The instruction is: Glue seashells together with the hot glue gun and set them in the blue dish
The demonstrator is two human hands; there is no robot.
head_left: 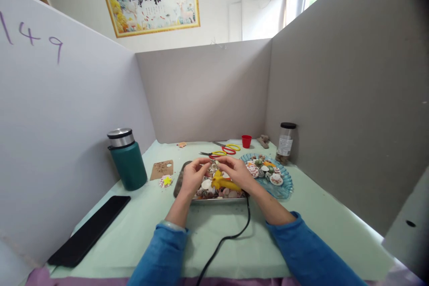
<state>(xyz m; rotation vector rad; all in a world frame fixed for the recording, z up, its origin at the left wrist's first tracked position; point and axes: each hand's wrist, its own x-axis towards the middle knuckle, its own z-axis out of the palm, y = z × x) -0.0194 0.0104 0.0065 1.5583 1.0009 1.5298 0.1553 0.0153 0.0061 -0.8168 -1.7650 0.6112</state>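
My left hand (194, 178) and my right hand (237, 172) meet over a metal tray (219, 200) of mixed seashells. Both have their fingers closed in a pinch. A small pale piece (217, 162), perhaps a shell, shows at my right fingertips. What my left fingertips hold is too small to make out. Under my right hand a yellow glue gun (225, 182) lies on the shells, its black cord (231, 237) running off the front of the table. A larger white shell (207, 184) lies in the tray below my left hand.
Right of the tray stands a blue plate (284, 190) of shells, with a jar (285, 143) behind. Scissors (231, 148) and a red cup (246, 141) lie farther back. Leftward are a brown card (162, 170), a flower-like piece (166, 181), a green bottle (130, 165) and a black slab (90, 230).
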